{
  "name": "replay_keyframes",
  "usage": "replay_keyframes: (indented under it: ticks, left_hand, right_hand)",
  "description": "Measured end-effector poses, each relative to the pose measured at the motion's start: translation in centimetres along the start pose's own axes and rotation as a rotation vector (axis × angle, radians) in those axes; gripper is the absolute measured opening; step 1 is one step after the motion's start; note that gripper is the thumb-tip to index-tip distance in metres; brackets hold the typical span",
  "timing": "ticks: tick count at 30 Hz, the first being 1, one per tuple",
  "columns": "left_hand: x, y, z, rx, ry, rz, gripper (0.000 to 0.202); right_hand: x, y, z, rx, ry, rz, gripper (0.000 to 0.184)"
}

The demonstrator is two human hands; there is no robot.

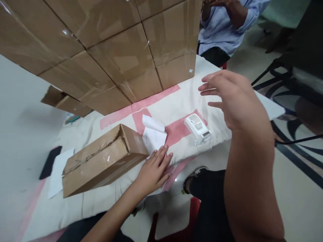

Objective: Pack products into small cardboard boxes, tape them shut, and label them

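L hand (pixel 155 168) at paper (pixel 154 134) nr 1 box (pixel 101 159); R hand (pixel 233 97) raised.

Our left hand (pixel 153 171) lies flat at the lower edge of the paper (pixel 152 134), beside the box (pixel 98 161). Our right hand (pixel 233 101) is raised near the tape dispenser (pixel 196 127). Beyond, we see stacked cartons (pixel 121 57) and another person (pixel 219 33).

Box (pixel 103 163) — matt cardboard; dispenser (pixel 197 127) — plastic.

Box (pixel 93 159) brown, like the stacked cartons (pixel 121 57); paper (pixel 153 134) and dispenser (pixel 196 127) white. Cloth (pixel 174 107) off-white with broad pink bands. Co-worker's shirt (pixel 218 38) pale blue, chair (pixel 193 211) red.
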State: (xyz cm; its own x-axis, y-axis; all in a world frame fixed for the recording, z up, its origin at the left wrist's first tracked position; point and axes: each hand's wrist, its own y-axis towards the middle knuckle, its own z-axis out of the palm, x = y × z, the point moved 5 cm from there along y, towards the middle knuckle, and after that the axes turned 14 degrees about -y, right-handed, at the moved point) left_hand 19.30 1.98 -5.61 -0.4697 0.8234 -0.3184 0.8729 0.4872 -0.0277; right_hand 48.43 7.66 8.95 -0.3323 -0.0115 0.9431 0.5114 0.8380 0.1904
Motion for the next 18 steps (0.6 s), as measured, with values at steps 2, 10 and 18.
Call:
replay_keyframes:
  ticks: [2, 10, 18]
  left_hand:
    - [-0.9, 0.0, 0.3, -0.005, 0.053, 0.046, 0.062]
    - [-0.5, 2.2, -2.3, -0.362, 0.019, -0.350, 0.077]
    - [0.6, 6.6, -5.7, -0.510, 0.012, -0.732, 0.022]
  right_hand:
    - [-0.8, 0.2, -1.2, -0.044, -0.052, 0.049, 0.020]
    - [-1.3, -0.3, -4.1, -0.119, -0.072, -0.006, 0.021]
    - [-1.0, -0.4, -6.8, -0.434, 0.168, -0.175, 0.012]
